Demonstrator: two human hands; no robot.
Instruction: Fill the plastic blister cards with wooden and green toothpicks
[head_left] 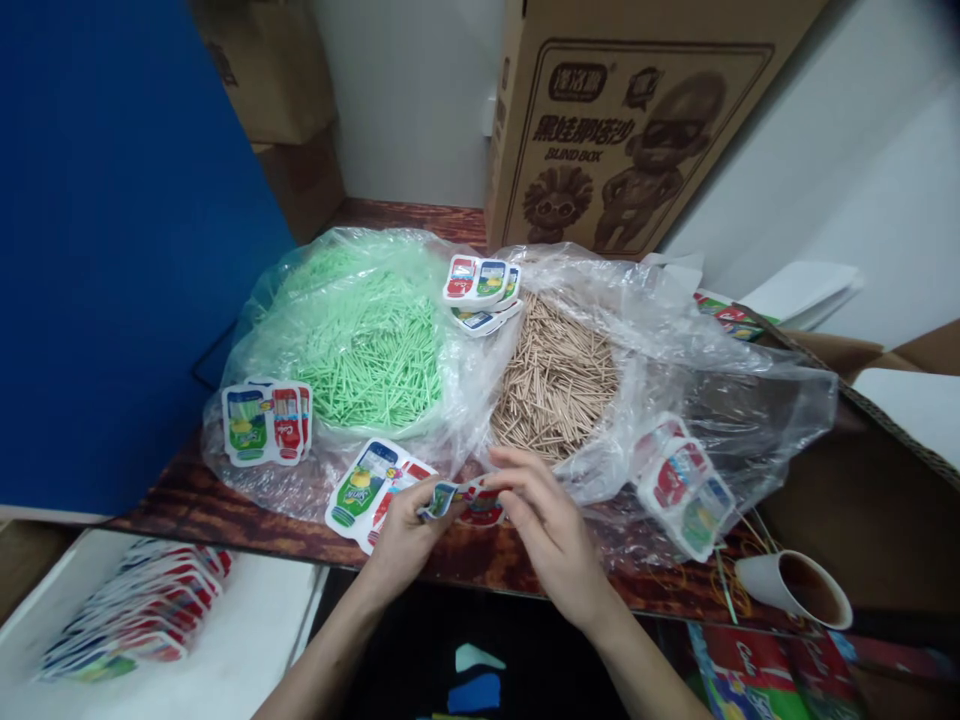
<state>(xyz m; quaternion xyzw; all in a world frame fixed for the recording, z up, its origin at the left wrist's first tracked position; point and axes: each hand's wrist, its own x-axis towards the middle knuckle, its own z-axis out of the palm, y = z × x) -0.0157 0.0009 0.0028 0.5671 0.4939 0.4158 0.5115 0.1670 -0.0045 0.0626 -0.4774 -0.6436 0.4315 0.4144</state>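
Near the table's front edge, my left hand [409,525] pinches a small printed card packet [442,499], which is bent and seen edge-on. My right hand [551,530] is at its red end, thumb and forefinger closed on the edge, the other fingers loosely stretched. Behind and left of my left hand lies a stack of like packets [365,490], printed with a green and a red drink can. Beyond my hands are an open plastic bag of thin green sticks [367,360] and another of brown sticks [559,380].
More packets lie at the left [266,425], between the bags [480,283] and at the right [686,490]. A paper cup of brown liquid [795,588] stands front right. A white box [259,620] holds packets below left. A carton [622,130] stands behind; a blue panel [120,250] borders the left.
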